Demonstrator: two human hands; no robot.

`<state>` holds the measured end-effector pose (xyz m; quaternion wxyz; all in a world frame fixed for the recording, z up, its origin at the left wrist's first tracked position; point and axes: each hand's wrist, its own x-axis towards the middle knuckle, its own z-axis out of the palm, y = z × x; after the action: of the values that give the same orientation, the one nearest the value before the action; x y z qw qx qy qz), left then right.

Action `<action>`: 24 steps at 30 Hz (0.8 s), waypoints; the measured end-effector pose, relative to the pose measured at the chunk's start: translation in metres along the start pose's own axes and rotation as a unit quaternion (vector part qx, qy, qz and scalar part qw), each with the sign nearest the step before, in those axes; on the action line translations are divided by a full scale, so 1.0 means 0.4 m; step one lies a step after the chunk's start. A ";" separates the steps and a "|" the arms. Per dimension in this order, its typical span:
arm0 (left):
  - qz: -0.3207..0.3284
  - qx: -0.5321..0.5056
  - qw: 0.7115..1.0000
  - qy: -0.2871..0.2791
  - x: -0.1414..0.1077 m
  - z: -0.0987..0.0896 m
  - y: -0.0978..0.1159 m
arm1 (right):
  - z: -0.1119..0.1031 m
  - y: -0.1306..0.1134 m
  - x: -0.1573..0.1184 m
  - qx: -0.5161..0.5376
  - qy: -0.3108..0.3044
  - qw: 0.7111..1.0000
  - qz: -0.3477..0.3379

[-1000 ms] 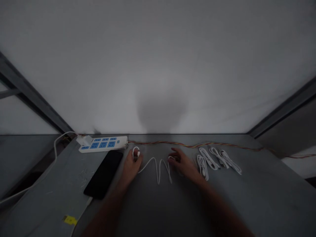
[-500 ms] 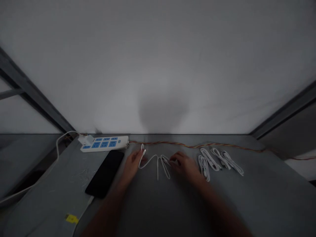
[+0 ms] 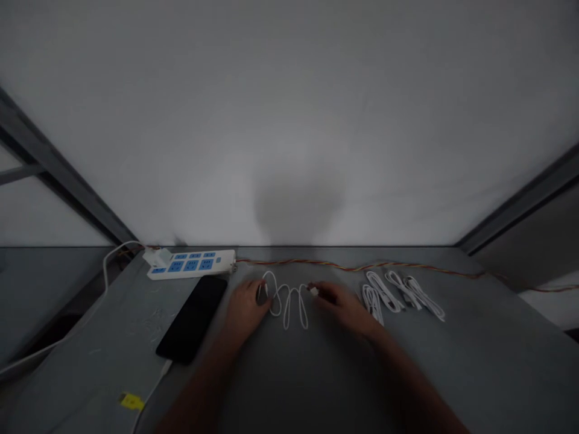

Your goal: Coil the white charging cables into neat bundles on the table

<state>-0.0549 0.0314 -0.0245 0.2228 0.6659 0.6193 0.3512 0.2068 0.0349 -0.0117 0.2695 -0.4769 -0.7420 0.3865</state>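
Observation:
A thin white charging cable (image 3: pixel 286 316) lies in loose waves on the grey table between my hands. My left hand (image 3: pixel 246 306) is closed on one end of it, where the cable curls up in a loop past the thumb. At the other end, my right hand (image 3: pixel 337 302) pinches a small white plug (image 3: pixel 313 291) between thumb and fingertips. To the right of that hand rest several bundled white cables (image 3: pixel 384 292), each folded into a narrow coil. The tip inside my left hand is mostly hidden by the fingers.
A black phone (image 3: pixel 193 318) lies left of my left arm, a white cord at its lower end beside a yellow tag (image 3: pixel 131 401). Behind it sits a white power strip (image 3: pixel 226 259) with a plugged-in charger (image 3: pixel 157 257). Twisted wires (image 3: pixel 316 261) run along the wall (image 3: pixel 398 120).
The cable between my hands now lies in more even waves, its left loop larger. My left hand has turned more palm-down. The white plug now shows at my right fingertips.

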 end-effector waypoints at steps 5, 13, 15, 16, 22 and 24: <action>0.021 0.152 0.988 -0.003 -0.009 -0.005 0.015 | 0.002 -0.005 0.008 0.114 0.028 0.993 0.024; -0.020 0.164 0.985 -0.054 -0.007 -0.012 0.022 | -0.010 -0.004 0.010 0.147 0.158 0.976 0.039; -0.014 0.140 0.988 -0.064 -0.006 -0.012 0.024 | 0.001 0.000 0.013 0.118 0.149 0.981 0.027; -0.010 0.123 0.990 -0.069 -0.006 -0.011 0.025 | 0.008 0.001 0.015 0.097 0.141 0.985 0.023; -0.018 -0.013 0.999 -0.039 -0.009 -0.003 0.024 | 0.021 -0.007 0.014 0.020 0.115 0.993 0.016; -0.031 -0.062 0.997 -0.019 -0.002 -0.003 0.016 | 0.012 -0.010 0.012 0.041 0.112 0.993 0.009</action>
<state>-0.0517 0.0295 -0.0192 0.2857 0.6380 0.6122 0.3696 0.1991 0.0368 -0.0107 0.3668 -0.5127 -0.6861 0.3631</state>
